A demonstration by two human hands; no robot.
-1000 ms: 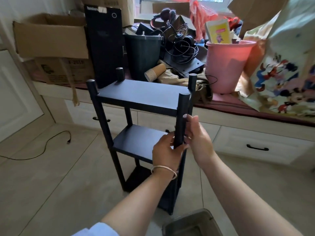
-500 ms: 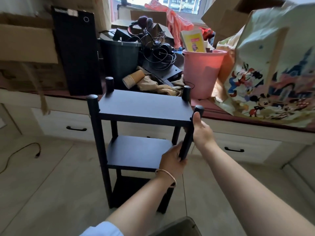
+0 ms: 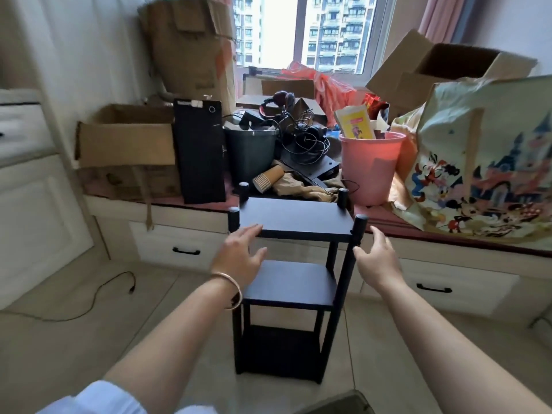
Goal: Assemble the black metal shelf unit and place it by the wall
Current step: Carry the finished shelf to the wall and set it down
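Observation:
The black metal shelf unit [image 3: 294, 218] stands upright on the tiled floor in front of the window bench, with three boards and four posts. My left hand [image 3: 239, 258], a bangle on its wrist, hovers spread open at the top board's near left corner, covering the near left post. My right hand [image 3: 377, 259] is open just to the right of the near right post [image 3: 357, 234], thumb close to it. Neither hand holds anything.
The window bench [image 3: 388, 225] behind the shelf carries cardboard boxes [image 3: 127, 144], a black computer tower [image 3: 199, 150], a dark bin [image 3: 253, 150], tangled headphones, a pink bucket [image 3: 370, 167] and a cartoon-print bag [image 3: 484, 162]. A black cable [image 3: 98, 294] lies on the floor at left. White cabinets stand at far left.
Both hands have let go of the near right post. My left hand moved to the shelf's left corner and the right one opened beside the post. The view rose and pulled back.

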